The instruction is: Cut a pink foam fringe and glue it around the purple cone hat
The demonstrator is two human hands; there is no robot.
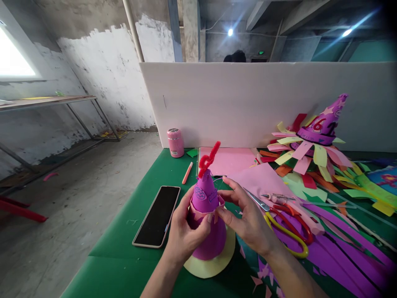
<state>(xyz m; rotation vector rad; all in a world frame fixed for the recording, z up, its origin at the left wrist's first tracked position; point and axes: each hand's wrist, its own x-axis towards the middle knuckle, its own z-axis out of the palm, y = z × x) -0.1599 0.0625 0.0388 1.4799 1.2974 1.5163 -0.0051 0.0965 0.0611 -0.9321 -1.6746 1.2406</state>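
Note:
A purple foam cone hat [208, 236] stands upright on a pale yellow round base [214, 269] in front of me. Blue-outlined shapes mark its upper part, and a bent red pipe cleaner [209, 159] rises from its tip. A pink strip [195, 212] runs around the cone's middle. My left hand [186, 225] is curled around the cone's left side, its thumb pressing the strip at the front. On the right, my right hand [243, 211] has its thumb and fingers at the strip's raised end; a thin loop shows by its index fingertip.
A phone [157, 217], a pink marker [187, 173] and a pink bottle [175, 142] are on the left. Scissors with yellow handles [287, 238], red-handled scissors [297, 223] and purple foam sheets [335, 265] are on the right. A decorated hat [322, 126] stands behind, before a white board [248, 103].

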